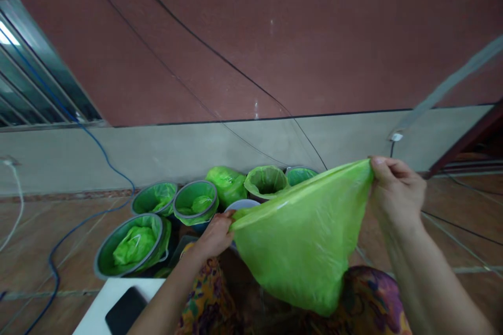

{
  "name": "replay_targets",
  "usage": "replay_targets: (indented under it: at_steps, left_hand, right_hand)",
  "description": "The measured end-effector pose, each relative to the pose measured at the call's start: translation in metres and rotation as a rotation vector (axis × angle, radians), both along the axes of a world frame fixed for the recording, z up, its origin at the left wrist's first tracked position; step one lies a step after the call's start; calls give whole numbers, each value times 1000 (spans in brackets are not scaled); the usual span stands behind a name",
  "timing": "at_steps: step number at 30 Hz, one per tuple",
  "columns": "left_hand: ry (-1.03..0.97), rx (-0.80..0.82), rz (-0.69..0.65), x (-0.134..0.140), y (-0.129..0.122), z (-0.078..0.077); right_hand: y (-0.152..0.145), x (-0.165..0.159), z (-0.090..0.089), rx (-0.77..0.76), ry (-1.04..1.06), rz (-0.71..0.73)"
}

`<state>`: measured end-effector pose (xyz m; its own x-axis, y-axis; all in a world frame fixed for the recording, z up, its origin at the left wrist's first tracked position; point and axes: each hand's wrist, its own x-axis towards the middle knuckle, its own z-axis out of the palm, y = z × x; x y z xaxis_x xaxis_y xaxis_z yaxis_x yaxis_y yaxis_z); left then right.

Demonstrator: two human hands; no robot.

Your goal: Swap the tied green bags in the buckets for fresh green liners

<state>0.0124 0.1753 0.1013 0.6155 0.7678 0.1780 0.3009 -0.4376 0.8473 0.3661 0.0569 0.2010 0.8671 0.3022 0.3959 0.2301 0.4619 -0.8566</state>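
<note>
A green plastic bag is stretched between my two hands, its upper edge slanting up to the right. My left hand pinches the bag's left corner, and my right hand grips the opposite corner, higher up. The bag hangs down in front of my patterned trousers. Behind my left hand shows part of a pale bucket, mostly hidden by the bag. A bin lined with green plastic stands just beyond it, with a further lined bin partly covered by the bag.
To the left stand several grey bins, such as the large bin with a green bundle inside. A full green bag leans near the wall. A phone lies on a white surface. A blue cable crosses the tiled floor.
</note>
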Motion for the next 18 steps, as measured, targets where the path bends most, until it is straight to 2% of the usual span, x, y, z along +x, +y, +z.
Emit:
replay_targets:
  at_steps: [2, 4, 9, 11, 14, 18]
  left_hand:
    - [31, 25, 59, -9, 3, 0]
    - [-30, 43, 116, -14, 2, 4]
    - [-191, 184, 208, -16, -11, 25]
    - [-196, 218, 169, -14, -18, 35]
    - [-130, 210, 20, -8, -28, 49]
    - [-10, 103, -186, 0, -32, 56]
  right_hand:
    - [-2, 13, -8, 35, 19, -23]
    - [-5, 24, -21, 53, 42, -50]
    - [-12, 34, -54, 78, 188, -63]
    - [-13, 33, -63, 82, 244, -107]
    - [-14, 28, -68, 84, 316, -151]
    - [-10, 14, -66, -39, 351, 47]
